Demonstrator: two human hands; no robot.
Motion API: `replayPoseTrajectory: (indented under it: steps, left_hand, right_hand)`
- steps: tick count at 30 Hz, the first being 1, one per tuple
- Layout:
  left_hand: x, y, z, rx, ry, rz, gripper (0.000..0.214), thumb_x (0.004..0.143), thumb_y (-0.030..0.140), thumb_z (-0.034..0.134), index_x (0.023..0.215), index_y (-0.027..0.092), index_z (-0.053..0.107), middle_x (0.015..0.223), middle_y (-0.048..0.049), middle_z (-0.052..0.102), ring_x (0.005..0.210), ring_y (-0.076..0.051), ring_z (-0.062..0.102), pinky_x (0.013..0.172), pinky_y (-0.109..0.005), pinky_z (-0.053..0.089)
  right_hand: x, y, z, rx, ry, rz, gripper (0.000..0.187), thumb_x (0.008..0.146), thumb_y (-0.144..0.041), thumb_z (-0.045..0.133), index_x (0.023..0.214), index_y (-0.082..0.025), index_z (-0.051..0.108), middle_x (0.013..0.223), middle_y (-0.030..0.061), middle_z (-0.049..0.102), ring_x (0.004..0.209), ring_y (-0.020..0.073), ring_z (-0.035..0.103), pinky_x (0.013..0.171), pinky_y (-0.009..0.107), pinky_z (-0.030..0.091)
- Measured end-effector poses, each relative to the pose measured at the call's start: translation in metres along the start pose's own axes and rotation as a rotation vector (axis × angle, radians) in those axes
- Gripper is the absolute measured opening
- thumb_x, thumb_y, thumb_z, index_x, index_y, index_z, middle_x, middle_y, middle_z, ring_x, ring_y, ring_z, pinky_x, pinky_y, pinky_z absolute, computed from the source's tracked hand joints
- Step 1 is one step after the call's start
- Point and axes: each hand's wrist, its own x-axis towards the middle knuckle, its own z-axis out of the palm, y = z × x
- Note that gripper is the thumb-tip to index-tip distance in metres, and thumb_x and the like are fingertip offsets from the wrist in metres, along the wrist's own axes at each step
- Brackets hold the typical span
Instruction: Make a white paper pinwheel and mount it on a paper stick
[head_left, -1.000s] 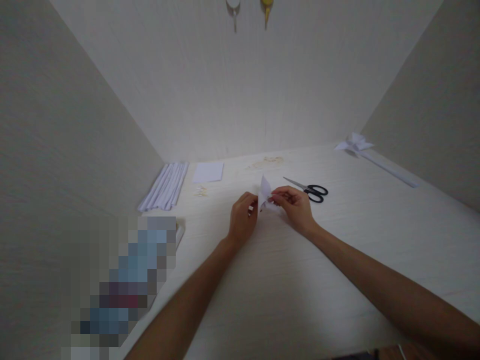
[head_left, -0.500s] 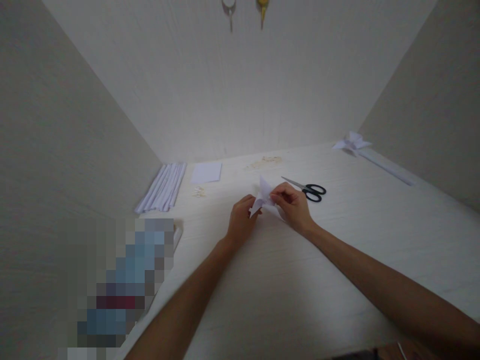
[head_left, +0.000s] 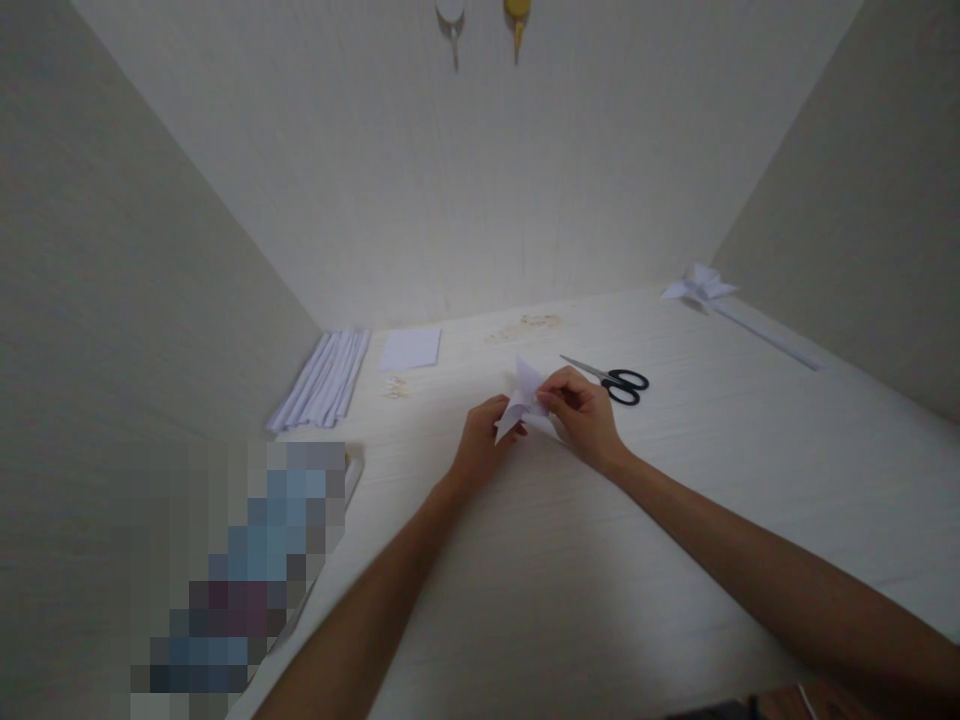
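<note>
A small folded white paper piece (head_left: 523,403) with pointed flaps is held just above the pale table (head_left: 570,560), near its middle. My left hand (head_left: 480,448) pinches its lower left side with curled fingers. My right hand (head_left: 583,412) pinches its right side, thumb and forefinger closed on a flap. Black-handled scissors (head_left: 611,379) lie shut on the table just to the right of my right hand.
A bundle of folded white strips (head_left: 324,378) lies at the back left beside a flat white sheet (head_left: 409,349). Small scraps (head_left: 397,386) lie near them. A finished white paper flower on a long stem (head_left: 720,301) lies at the back right. Walls enclose three sides.
The paper piece has been turned and spread out, from one upright point to several flaps. Both hands stayed pinched on it and shifted slightly.
</note>
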Motion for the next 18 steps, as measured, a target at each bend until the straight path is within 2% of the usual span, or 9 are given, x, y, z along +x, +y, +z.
replayPoseTrajectory:
  steps: [6,13,18]
  left_hand:
    - [-0.0004,-0.0056,0.0019,-0.037,-0.01,-0.046,0.016,0.069,0.009,0.042,0.06,0.013,0.054,0.061,-0.0007,0.054,0.057,-0.009,0.051,0.053,-0.02,0.041]
    - [0.0002,-0.0035,0.0033,-0.042,0.01,-0.117,0.014,0.067,0.01,0.042,0.059,0.014,0.053,0.059,-0.0002,0.054,0.055,-0.009,0.05,0.053,-0.021,0.04]
    - [0.0002,-0.0078,0.0036,-0.035,0.009,-0.079,0.014,0.065,0.008,0.042,0.059,0.014,0.053,0.061,-0.0001,0.054,0.058,-0.01,0.051,0.055,-0.021,0.04]
  right_hand:
    - [0.0,0.0011,0.0005,0.014,-0.009,0.025,0.005,0.07,-0.021,0.057,0.065,-0.019,0.056,0.064,-0.0014,0.05,0.058,0.0111,0.046,0.053,0.025,0.036]
    - [0.0001,0.0004,-0.0003,-0.046,-0.01,0.033,0.007,0.07,-0.021,0.056,0.064,-0.019,0.055,0.062,-0.0014,0.05,0.057,0.0112,0.045,0.054,0.025,0.035]
    - [-0.0002,-0.0003,0.0,-0.069,-0.03,0.028,0.008,0.071,-0.02,0.056,0.064,-0.018,0.054,0.061,-0.0019,0.048,0.056,0.0105,0.043,0.052,0.024,0.034]
